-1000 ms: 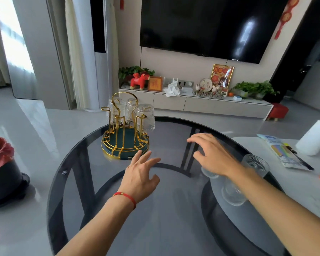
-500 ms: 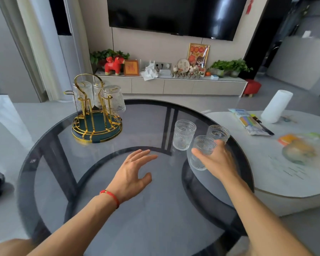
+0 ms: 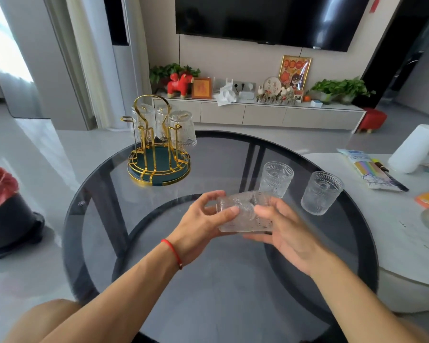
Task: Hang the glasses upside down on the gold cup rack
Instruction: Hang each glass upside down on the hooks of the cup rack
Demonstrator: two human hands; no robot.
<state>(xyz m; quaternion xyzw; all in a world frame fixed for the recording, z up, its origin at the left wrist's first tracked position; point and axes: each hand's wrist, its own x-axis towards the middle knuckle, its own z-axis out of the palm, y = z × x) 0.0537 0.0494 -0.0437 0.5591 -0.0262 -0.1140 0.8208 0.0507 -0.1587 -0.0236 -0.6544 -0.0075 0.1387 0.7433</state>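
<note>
A clear patterned glass (image 3: pixel 245 214) lies on its side above the round dark glass table (image 3: pixel 208 280). My left hand (image 3: pixel 203 224) grips its left end and my right hand (image 3: pixel 287 233) cups its right end from below. Two more glasses stand upright on the table, one glass (image 3: pixel 276 178) just beyond my hands and a second glass (image 3: pixel 320 191) to its right. The gold cup rack (image 3: pixel 159 149) with a green base stands at the table's far left. Three glasses (image 3: pixel 181 127) hang upside down on its far pegs. Its near pegs are bare.
A white marble table (image 3: pixel 406 231) adjoins on the right, with a paper roll (image 3: pixel 414 147), a packet (image 3: pixel 369 169) and small items. A black bin (image 3: pixel 5 209) with a red liner stands on the floor at left. A TV cabinet (image 3: pixel 258 112) lines the far wall.
My right hand lifted one glass off the table and brought it left, tipping it sideways. My left hand rose from hovering open and took hold of the glass's other end.
</note>
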